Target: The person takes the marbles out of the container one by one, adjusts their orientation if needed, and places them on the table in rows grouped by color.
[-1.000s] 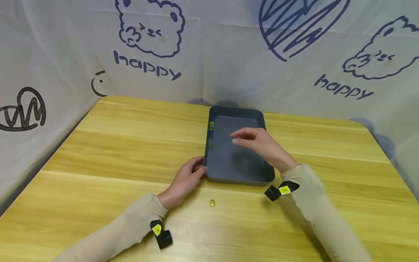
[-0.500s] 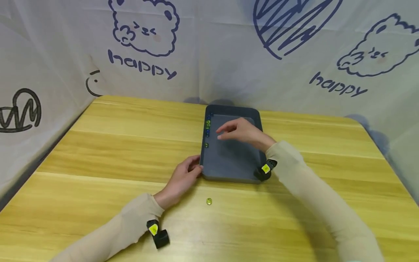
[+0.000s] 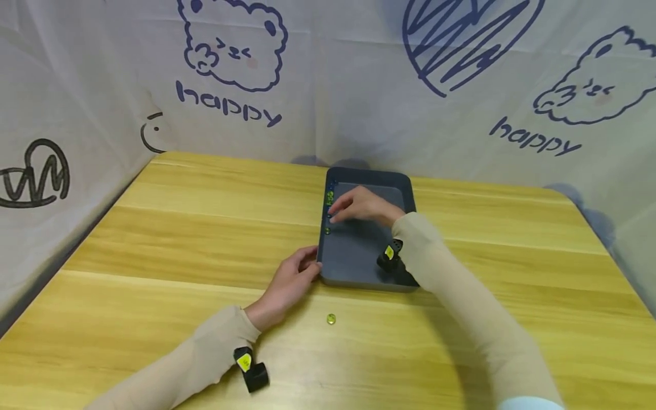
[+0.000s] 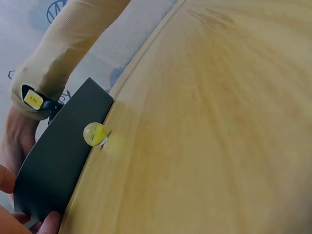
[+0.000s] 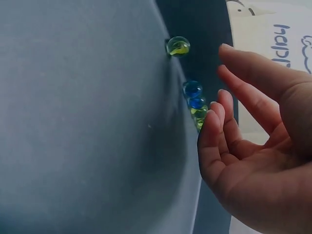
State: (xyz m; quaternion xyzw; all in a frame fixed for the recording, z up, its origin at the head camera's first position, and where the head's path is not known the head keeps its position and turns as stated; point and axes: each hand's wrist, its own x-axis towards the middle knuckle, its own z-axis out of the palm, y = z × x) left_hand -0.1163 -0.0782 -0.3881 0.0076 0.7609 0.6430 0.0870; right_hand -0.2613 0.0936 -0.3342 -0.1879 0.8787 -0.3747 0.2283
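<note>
A dark grey tray [image 3: 359, 250] lies on the wooden table [image 3: 179, 239]. Several green and blue glass marbles [image 3: 329, 197] line its left inner wall, and one green marble [image 3: 328, 230] sits apart, nearer me. My left hand [image 3: 294, 277] grips the tray's near-left corner; its fingertips [image 4: 48, 222] show at the rim in the left wrist view. Low over the tray's left side hovers my right hand [image 3: 359, 208], fingers loosely bent and holding nothing. In the right wrist view its fingertips [image 5: 214, 119] are just beside a blue marble [image 5: 193, 89] and near a green marble [image 5: 178, 46].
One yellow-green marble [image 3: 331, 319] lies loose on the table just in front of the tray, also seen as the marble [image 4: 94, 134] against the tray's outer side. White printed cloth walls [image 3: 461, 114] close in the table at the back and left.
My right hand has moved left and farther across the tray, down to the marbles at its left wall. My left hand has stayed on the tray's corner.
</note>
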